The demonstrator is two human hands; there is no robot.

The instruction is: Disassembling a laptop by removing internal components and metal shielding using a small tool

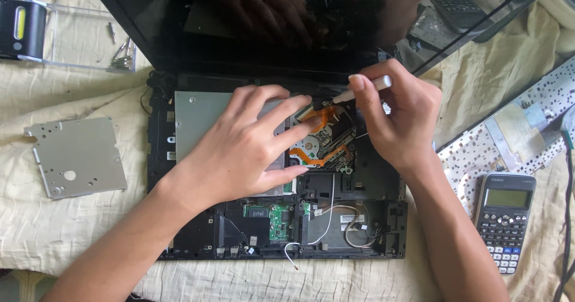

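Head view: right hand [395,119] pinches screwdriver [362,90] over opened laptop [353,218].

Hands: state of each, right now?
Left hand: open, fingers spread flat on the opened laptop's metal plate.
Right hand: closed around a white-handled screwdriver, tip by the orange flex cable.

Crumpled cream cloth [72,230] covers work surface w/ bright, even daylight.

A makeshift home repair spot is suggested: a wrinkled cream cloth [72,230] is spread as a work surface, on which an opened laptop [275,218], a removed keyboard [515,128], a metal plate [76,157], loose screws [121,55] and a calculator [505,221] are laid.
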